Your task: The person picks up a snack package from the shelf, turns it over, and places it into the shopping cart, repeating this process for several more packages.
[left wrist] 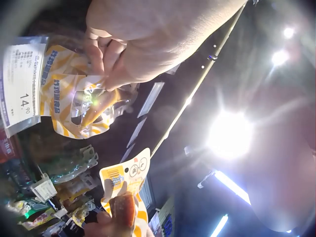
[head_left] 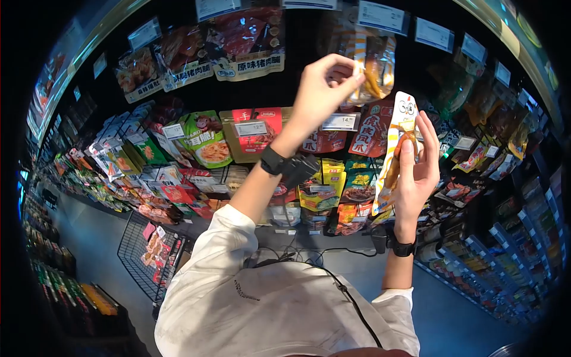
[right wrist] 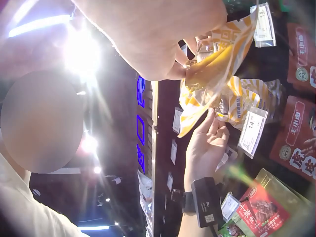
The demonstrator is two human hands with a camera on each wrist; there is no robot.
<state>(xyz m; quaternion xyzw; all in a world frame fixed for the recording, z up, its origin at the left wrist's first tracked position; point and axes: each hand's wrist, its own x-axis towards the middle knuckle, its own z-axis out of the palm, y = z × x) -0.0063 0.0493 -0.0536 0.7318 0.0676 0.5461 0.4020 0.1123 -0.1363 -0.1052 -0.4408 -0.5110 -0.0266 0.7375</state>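
Observation:
In the head view my left hand reaches up to the hooks. Its thumb and fingertips pinch the edge of a hanging orange-and-white striped snack pack, whose clear window shows something brown inside. My right hand grips a similar striped snack pack at lower right, thumb over its front and fingers behind. This pack stands nearly upright, with a cartoon face with glasses at its top and a brown piece behind the window. The right wrist view shows the held pack in front of the hanging ones.
A price tag hangs beside the striped packs. Large meat-snack bags hang to the left, and red bags below. Rows of packets fill the lower rack. A wire cart with packets in it stands at lower left.

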